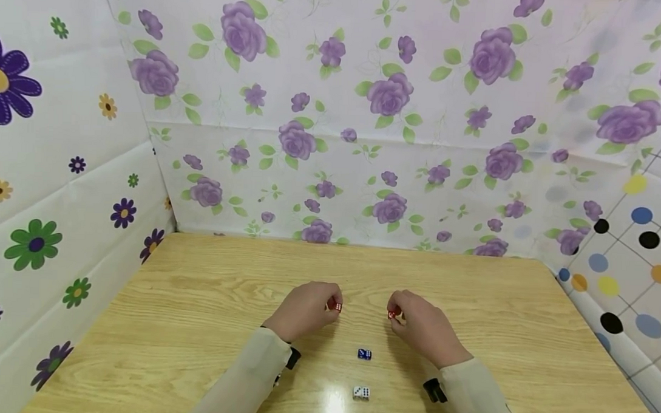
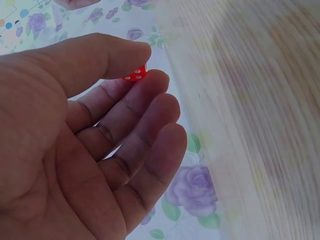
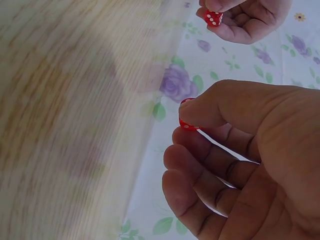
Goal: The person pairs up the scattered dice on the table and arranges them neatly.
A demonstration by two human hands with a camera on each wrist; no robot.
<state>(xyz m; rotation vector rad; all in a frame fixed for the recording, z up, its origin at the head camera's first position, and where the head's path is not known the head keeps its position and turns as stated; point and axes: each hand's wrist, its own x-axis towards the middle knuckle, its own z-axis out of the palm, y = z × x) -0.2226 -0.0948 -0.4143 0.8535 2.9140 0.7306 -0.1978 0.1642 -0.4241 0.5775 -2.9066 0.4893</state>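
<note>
Over the middle of the wooden table (image 1: 217, 324), my left hand (image 1: 307, 309) pinches a red die (image 1: 338, 307) with white dots between thumb and fingers. A short gap to the right, my right hand (image 1: 427, 325) pinches another red die (image 1: 391, 315). In the left wrist view the thumb covers most of the left red die (image 2: 135, 75). The right red die (image 3: 187, 115) pokes out past the thumb tip in the right wrist view. Nearer the front, two blue dice (image 1: 364, 354) sit side by side, and two white dice (image 1: 361, 393) lie below them.
A white cloth with purple roses (image 1: 389, 96) hangs behind the table's far edge. Flower-patterned cloth (image 1: 34, 245) lines the left side, and a dotted cloth (image 1: 629, 265) the right. Dark straps are on both wrists.
</note>
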